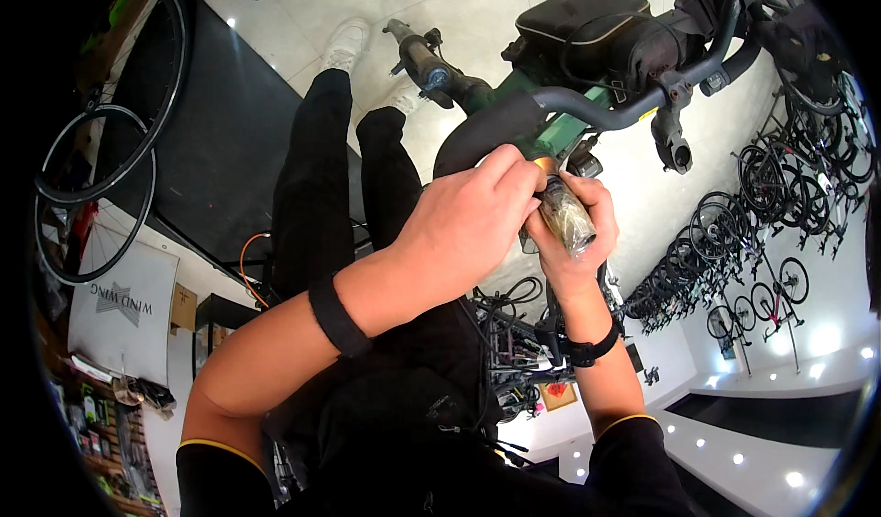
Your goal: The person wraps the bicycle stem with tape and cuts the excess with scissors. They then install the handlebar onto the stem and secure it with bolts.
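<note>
We log: left hand [491,196] curled, fingertips at copper-coloured round ring [548,164], grip unclear | right hand [590,228] closed round grimy grey metal tube [567,214], right of left hand | green bicycle frame [562,134] just beyond both.

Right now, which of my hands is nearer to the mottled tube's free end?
Your right hand, around the mottled tube; the left hand is farther, beside the brass-coloured ring.
</note>
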The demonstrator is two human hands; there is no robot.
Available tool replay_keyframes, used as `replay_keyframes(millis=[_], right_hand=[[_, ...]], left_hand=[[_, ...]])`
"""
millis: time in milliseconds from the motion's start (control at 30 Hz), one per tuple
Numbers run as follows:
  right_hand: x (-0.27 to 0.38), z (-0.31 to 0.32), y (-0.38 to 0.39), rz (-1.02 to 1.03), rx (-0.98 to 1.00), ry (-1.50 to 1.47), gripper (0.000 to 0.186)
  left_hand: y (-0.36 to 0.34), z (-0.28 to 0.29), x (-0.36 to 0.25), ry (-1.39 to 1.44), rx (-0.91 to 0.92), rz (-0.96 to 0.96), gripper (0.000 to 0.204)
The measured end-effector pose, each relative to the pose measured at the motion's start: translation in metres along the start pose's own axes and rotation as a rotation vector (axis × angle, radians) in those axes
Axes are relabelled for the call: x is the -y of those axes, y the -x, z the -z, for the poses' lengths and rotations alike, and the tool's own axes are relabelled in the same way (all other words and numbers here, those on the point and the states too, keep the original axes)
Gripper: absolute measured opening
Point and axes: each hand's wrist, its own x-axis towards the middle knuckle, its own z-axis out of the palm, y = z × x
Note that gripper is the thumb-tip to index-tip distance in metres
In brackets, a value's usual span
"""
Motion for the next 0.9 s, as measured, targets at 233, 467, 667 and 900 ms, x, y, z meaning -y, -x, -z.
replay_keyframes(millis=[233, 467, 667, 900], right_hand=[[0.010, 0.007, 0.000, -0.095, 0.070, 0.037, 0.049], [0.025, 0.036, 0.035, -0.303, 0.150, -0.262, 0.064], [0.027, 0.043, 0.030, -0.291, 0.210, -0.317, 0.055], [0.040, 0.046, 0.031, -0.581, 0.074, -0.667, 0.018]], left_hand=[[-0.002, -0.003, 0.001, -0.025, -0.037, -0.015, 0.015], [-0.003, -0.007, 0.000, -0.199, -0.091, -0.107, 0.017], [-0.005, -0.008, -0.001, -0.338, -0.030, -0.166, 0.016], [0.004, -0.001, -0.014, -0.175, 0.047, -0.091, 0.016]])
